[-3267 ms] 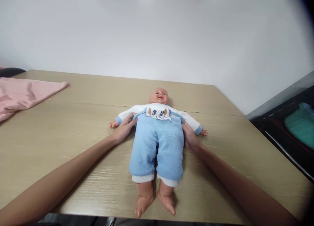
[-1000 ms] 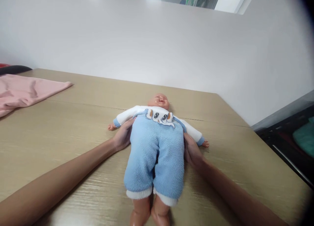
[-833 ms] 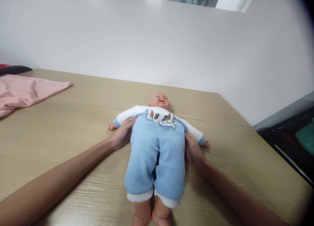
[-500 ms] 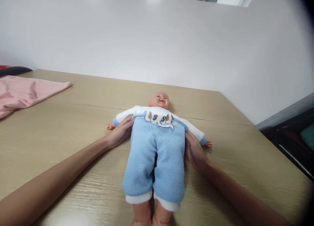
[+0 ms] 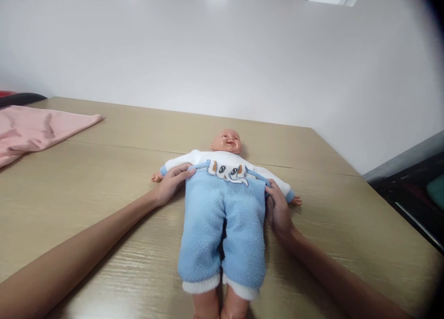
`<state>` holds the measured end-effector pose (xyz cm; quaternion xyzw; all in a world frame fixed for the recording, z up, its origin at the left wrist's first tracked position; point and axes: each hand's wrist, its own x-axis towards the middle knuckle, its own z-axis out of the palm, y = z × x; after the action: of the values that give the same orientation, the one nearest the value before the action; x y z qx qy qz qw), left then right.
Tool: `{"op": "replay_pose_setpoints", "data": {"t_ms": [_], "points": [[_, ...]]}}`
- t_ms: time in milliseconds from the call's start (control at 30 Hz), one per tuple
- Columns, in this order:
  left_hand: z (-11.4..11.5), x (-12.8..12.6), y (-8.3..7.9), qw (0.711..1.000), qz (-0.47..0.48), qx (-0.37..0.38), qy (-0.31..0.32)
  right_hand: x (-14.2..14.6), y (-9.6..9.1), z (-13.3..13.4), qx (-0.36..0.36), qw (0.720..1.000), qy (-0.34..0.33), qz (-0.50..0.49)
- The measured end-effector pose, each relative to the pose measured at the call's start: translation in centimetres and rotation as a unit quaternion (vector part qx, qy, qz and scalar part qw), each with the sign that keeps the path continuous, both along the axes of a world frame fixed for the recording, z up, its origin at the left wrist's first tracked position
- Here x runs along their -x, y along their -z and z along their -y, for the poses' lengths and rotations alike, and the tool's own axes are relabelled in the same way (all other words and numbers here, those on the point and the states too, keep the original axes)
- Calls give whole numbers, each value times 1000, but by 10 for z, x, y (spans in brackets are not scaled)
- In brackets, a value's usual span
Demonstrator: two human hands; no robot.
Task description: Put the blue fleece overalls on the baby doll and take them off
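A baby doll (image 5: 227, 141) lies on its back on the wooden table (image 5: 86, 189), head away from me. It wears a white top and fluffy blue overalls (image 5: 222, 222) with an elephant patch on the bib. My left hand (image 5: 171, 182) grips the overalls' upper left edge by the doll's arm. My right hand (image 5: 277, 208) pinches the overalls' upper right edge at the strap. Both hands have their fingers curled on the fabric. The doll's bare feet run off the bottom of the view.
A pink cloth (image 5: 31, 131) lies at the table's far left. A white wall stands behind the table. To the right, off the table's edge, is a dark bin (image 5: 416, 189) with teal fabric inside.
Both hands have slid up from the doll's sides to the top corners of the overalls and closed on the fabric. The doll has shifted slightly.
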<state>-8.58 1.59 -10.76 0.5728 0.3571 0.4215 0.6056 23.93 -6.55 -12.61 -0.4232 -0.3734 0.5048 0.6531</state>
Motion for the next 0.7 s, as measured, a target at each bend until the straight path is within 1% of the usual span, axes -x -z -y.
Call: {"op": "replay_pose_setpoints", "data": {"t_ms": [67, 133, 233, 333, 433, 533, 600, 700], "points": [[0, -1, 1, 1000, -8, -13, -13, -3, -5, 2, -27, 999, 9, 46], [0, -3, 1, 999, -5, -21, -24, -3, -11, 1, -48, 997, 6, 63], [2, -5, -1, 999, 11, -23, -28, -3, -19, -8, -52, 998, -21, 21], [3, -7, -1, 998, 36, -31, -39, -5, -22, -20, -19, 999, -31, -16], [2, -8, -3, 996, 46, -58, -51, -11, -23, -33, 7, 999, -31, 44], [1, -11, -7, 995, 30, -72, -61, -16, -26, -44, 5, 993, -32, 109], [2, -13, -10, 992, 13, -93, -84, -13, -33, -52, 2, 991, -34, 129], [3, -16, -11, 981, -14, -138, -135, 2, -50, -64, -6, 987, -19, 162]]}}
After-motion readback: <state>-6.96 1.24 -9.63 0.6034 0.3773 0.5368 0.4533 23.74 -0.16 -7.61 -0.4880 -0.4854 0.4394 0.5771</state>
